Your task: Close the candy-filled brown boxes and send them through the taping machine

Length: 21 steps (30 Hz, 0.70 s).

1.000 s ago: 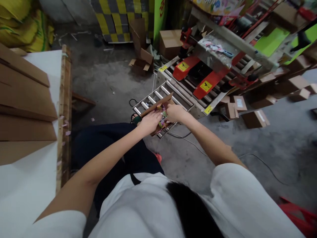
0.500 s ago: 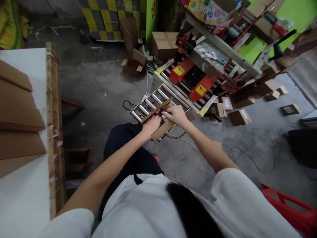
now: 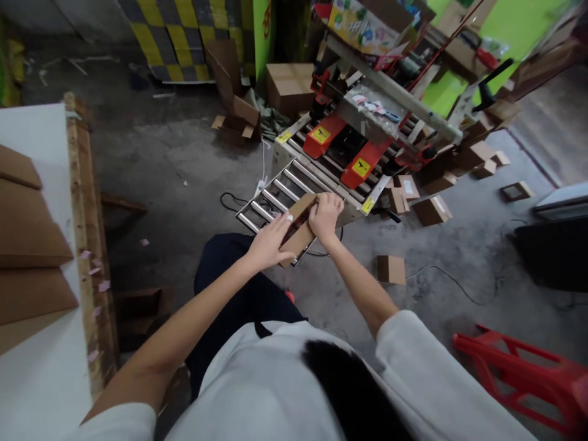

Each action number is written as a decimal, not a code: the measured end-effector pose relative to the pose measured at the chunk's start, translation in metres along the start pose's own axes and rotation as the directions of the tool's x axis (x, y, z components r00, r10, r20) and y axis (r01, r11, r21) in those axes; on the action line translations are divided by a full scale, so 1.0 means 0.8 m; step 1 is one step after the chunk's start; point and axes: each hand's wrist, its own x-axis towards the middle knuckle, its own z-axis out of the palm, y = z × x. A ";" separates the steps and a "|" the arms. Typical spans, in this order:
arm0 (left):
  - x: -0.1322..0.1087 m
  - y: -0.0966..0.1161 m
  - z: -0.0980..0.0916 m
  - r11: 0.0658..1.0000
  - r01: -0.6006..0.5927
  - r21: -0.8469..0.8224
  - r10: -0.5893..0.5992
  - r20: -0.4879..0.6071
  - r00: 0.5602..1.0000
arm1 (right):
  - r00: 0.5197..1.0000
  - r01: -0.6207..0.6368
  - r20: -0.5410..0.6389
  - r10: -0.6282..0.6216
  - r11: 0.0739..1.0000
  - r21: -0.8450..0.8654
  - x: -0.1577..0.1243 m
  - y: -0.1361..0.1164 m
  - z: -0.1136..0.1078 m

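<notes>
A small cardboard box (image 3: 301, 240) rests on the roller conveyor (image 3: 265, 207) in front of me, its top partly open along a dark gap. Inside, the contents are too dark to make out. My left hand (image 3: 272, 244) grips the box's near left end, thumb on the near flap and fingers across the far one. At the opposite end, my right hand (image 3: 326, 217) is closed over the box's edges, with its fingers bent around the flaps.
Beyond the rollers stands a carton-sealing machine (image 3: 349, 144) with red guides. A white-topped table (image 3: 43, 131) bearing folded cardboard (image 3: 32, 226) is at left. On the right are a red plastic stool (image 3: 519, 367), a small box (image 3: 391, 269) and a cable (image 3: 448, 285) on the floor.
The box's flaps have been brought closer together, narrowing the opening. Both hands have moved from inside the opening to the box's ends. The view has shifted slightly.
</notes>
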 end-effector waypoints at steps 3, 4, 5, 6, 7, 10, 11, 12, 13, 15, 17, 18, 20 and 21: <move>-0.020 0.017 0.021 0.981 0.038 0.188 -0.030 -0.046 0.999 | 0.940 -0.294 -0.135 0.315 0.943 0.156 0.002 -0.006 0.007; -0.026 0.022 0.025 0.974 0.072 0.214 -0.058 -0.070 0.996 | 0.922 -0.340 -0.132 0.364 0.924 0.178 0.000 -0.011 0.008; -0.030 0.026 0.028 0.970 0.103 0.221 -0.084 -0.093 0.992 | 0.915 -0.363 -0.116 0.386 0.914 0.181 -0.007 -0.018 0.009; -0.033 0.029 0.029 0.968 0.129 0.213 -0.107 -0.114 0.988 | 0.921 -0.360 -0.088 0.379 0.916 0.175 -0.020 -0.026 0.009; -0.033 0.030 0.029 0.970 0.153 0.190 -0.128 -0.134 0.983 | 0.938 -0.331 -0.048 0.343 0.929 0.168 -0.037 -0.036 0.008; -0.031 0.020 0.023 0.982 0.187 0.026 -0.180 -0.168 0.969 | 0.988 -0.108 0.129 0.085 0.977 0.184 -0.111 -0.065 0.003; -0.030 0.012 0.020 0.980 0.188 -0.062 -0.196 -0.169 0.966 | 0.983 -0.031 0.184 -0.006 0.980 0.195 -0.135 -0.073 0.001; -0.030 0.003 0.016 0.970 0.184 -0.156 -0.209 -0.161 0.965 | 0.971 0.029 0.228 -0.076 0.979 0.202 -0.155 -0.079 0.000; -0.030 -0.006 0.012 0.952 0.178 -0.248 -0.218 -0.146 0.965 | 0.959 0.068 0.256 -0.120 0.977 0.201 -0.168 -0.082 -0.002; -0.030 -0.025 0.005 0.904 0.171 -0.391 -0.228 -0.104 0.968 | 0.947 0.111 0.279 -0.161 0.976 0.185 -0.175 -0.083 -0.005; -0.027 -0.037 0.002 0.871 0.171 -0.460 -0.230 -0.074 0.970 | 0.937 0.151 0.290 -0.193 0.975 0.160 -0.162 -0.077 -0.007; -0.024 -0.040 0.002 0.864 0.169 -0.474 -0.230 -0.074 0.970 | 0.929 0.175 0.302 -0.212 0.974 0.148 -0.151 -0.072 -0.007; -0.014 -0.040 0.006 0.856 0.149 -0.494 -0.222 -0.092 0.971 | 0.912 0.214 0.332 -0.242 0.970 0.118 -0.129 -0.062 -0.008; -0.008 -0.038 0.009 0.848 0.138 -0.512 -0.219 -0.101 0.971 | 0.906 0.225 0.345 -0.246 0.969 0.101 -0.118 -0.056 -0.007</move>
